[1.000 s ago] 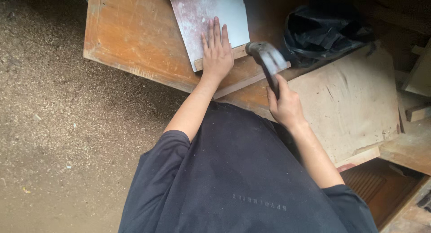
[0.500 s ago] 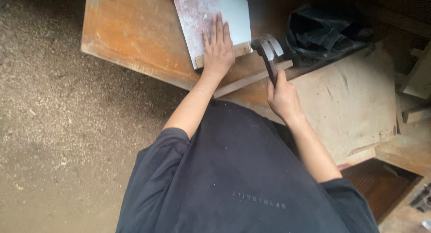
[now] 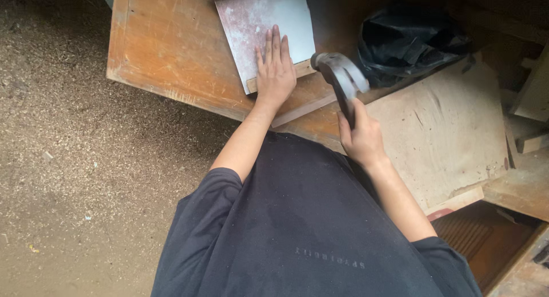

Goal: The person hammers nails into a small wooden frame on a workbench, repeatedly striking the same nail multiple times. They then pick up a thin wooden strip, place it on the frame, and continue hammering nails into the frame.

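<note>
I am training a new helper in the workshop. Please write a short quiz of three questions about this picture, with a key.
1. True or false: the left hand lies flat on the grey panel.
2. What does the right hand hold? A) a saw B) a hammer C) a brush
3. What lies on the bench behind the hammer head?

Key
1. True; the fingers are spread over its near edge.
2. B; the hand grips the handle, the head is raised beside the panel.
3. A crumpled black bag.
</note>
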